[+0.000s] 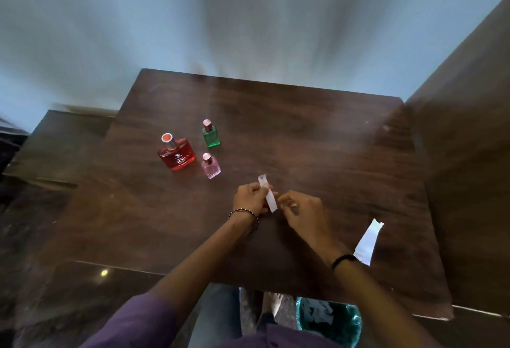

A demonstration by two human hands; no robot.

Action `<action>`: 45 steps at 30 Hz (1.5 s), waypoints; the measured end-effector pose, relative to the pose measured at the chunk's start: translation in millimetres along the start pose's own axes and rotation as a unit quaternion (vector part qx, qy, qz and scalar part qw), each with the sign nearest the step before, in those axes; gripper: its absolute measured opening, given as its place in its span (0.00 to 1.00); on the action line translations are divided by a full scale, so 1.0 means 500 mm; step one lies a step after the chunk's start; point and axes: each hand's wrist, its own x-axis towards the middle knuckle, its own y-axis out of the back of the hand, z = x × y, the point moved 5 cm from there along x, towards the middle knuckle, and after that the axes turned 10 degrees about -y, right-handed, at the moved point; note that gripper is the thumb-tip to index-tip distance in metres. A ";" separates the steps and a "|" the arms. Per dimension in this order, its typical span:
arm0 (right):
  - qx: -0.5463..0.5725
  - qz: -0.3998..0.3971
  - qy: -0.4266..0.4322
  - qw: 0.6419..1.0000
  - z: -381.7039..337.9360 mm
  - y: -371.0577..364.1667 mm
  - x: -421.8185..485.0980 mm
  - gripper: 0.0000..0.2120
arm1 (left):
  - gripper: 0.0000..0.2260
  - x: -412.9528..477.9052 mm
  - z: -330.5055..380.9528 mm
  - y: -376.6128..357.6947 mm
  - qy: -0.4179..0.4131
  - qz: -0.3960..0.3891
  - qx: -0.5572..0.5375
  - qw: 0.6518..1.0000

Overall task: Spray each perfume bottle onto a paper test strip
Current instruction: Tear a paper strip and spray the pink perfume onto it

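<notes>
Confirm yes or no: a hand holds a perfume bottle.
No: the wide red bottle, small green bottle and small pink bottle stand free on the wooden table; the left hand grips a white paper strip.

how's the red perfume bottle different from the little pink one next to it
The red bottle is much wider and squatter; the pink bottle is small and narrow. The red bottle carries white lettering on its face; the pink bottle looks plain. The red bottle's cap is silver with a red top; the pink bottle's cap is rosy. Both stand upright and capped on the wooden table.
</notes>
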 end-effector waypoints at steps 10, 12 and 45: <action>0.045 -0.128 0.072 0.988 -0.182 -0.131 0.154 0.17 | 0.10 0.038 -0.025 0.144 0.015 0.050 0.051 0.997; 0.060 -0.178 0.064 0.980 -0.205 -0.165 0.181 0.24 | 0.08 0.038 -0.031 0.155 0.029 0.059 0.032 0.997; 0.543 -0.219 -0.136 0.799 0.023 0.012 -0.003 0.16 | 0.07 -0.023 0.068 -0.028 -0.149 -0.123 0.081 0.978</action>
